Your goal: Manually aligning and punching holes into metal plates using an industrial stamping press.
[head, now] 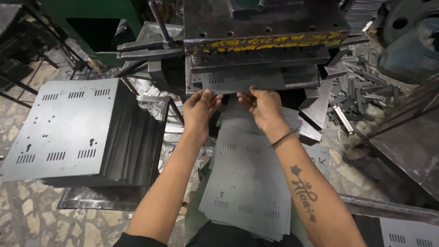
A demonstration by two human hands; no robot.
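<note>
A grey metal sheet (242,81) with punched slots lies in the bed of a dark press machine (265,27), under its yellow-striped ram. My left hand (200,110) grips the sheet's near edge on the left. My right hand (263,106), with a thin bangle at the wrist, grips the same edge just to the right. Below my arms, a pile of similar slotted sheets (247,183) rests in front of me.
A tall stack of punched sheets (64,128) sits at the left on a stone-patterned floor. Metal scrap strips (361,96) lie heaped at the right. A dark metal plate (407,151) leans at the far right. A green machine frame (100,23) stands behind.
</note>
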